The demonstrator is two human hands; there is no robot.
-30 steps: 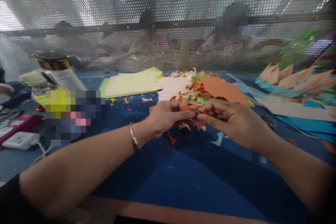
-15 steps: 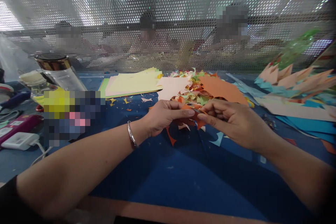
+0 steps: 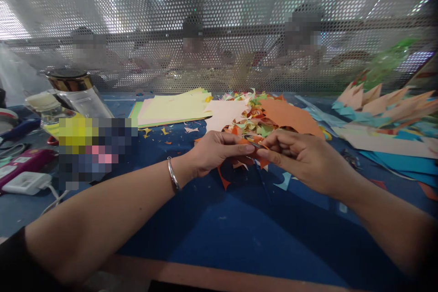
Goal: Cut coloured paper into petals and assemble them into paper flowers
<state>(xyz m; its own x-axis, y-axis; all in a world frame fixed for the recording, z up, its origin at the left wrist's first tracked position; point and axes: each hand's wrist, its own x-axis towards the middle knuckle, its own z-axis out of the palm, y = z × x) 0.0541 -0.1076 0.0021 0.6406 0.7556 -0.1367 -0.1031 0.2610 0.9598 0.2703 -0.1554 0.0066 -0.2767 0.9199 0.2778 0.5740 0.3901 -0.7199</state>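
Note:
Above the blue tabletop (image 3: 219, 228), my left hand (image 3: 219, 153) is closed, thumb against fingers, on a small piece of orange paper (image 3: 263, 162). My right hand (image 3: 294, 153) pinches the same piece from the other side, its fingers curled. Between the two thumb tips shows a thin dark sliver whose kind I cannot make out. Most of the orange piece is hidden by my fingers. Just behind my hands lies a heap of colourful paper scraps (image 3: 255, 116), with an orange sheet (image 3: 290, 116) and a pale pink sheet (image 3: 226, 112) on either side.
Stacked yellow paper (image 3: 174, 107) lies at the back left. Folded peach and blue paper pieces (image 3: 383, 105) stand at the right, by blue sheets (image 3: 404, 166). A lidded clear cup (image 3: 82, 96) and white charger (image 3: 27, 183) are at left. Behind a perforated metal screen (image 3: 232, 59) sit several people.
My hands stay almost in place, both still pinching the orange paper. Its visible edge has shifted very slightly between the fingers.

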